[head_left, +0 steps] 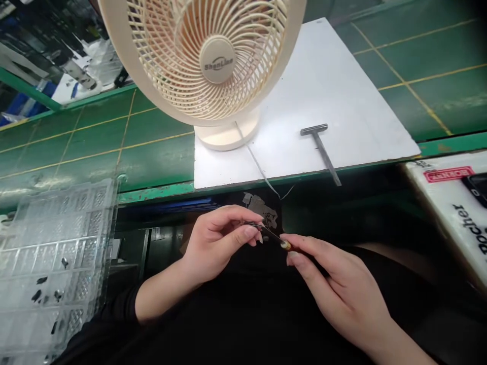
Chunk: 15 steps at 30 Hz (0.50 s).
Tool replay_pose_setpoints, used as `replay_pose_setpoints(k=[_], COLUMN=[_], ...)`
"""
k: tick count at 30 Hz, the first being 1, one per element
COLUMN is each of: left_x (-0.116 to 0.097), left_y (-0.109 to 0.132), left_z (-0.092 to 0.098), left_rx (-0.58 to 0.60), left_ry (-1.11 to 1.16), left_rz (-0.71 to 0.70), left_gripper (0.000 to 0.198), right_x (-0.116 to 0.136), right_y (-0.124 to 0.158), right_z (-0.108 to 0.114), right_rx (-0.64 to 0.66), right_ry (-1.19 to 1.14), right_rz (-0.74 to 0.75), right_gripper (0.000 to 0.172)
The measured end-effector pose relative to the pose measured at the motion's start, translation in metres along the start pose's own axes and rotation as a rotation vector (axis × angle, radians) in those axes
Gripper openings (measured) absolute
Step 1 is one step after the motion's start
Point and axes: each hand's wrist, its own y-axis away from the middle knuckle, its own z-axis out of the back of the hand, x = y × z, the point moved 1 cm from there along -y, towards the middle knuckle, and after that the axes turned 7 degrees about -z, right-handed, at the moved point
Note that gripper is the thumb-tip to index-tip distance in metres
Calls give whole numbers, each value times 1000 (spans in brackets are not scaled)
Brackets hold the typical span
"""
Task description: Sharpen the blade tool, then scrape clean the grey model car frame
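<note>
Together, left fingers (247,234) and right fingers (304,248) pinch a small screwdriver (284,245).

**Small assembly workshop, seen at a long workbench**

The green matted tabletop (152,152), ruled with yellow lines, carries a white board (342,86) with a T-handled metal tool (321,147) lying on it and a desk fan (217,60) standing at its edge. A clear compartmented plastic tray (57,253) holds small dark parts (37,295), a small hand tool (286,246) is in use, and a printed box (452,203) sits at right.
</note>
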Motion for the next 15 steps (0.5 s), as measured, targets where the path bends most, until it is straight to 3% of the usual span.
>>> replay_pose_setpoints(k=[7, 15], left_x=[1, -3], left_y=[-3, 12], left_z=[-8, -8], left_rx=[50, -23], left_ry=[-21, -76], left_rz=[-111, -55], left_gripper=[24, 14], right_x=[1, 0], right_y=[6, 7], right_z=[-1, -7], right_rx=[-22, 19], right_ry=[-14, -88], right_rz=[20, 19], right_gripper=[32, 37])
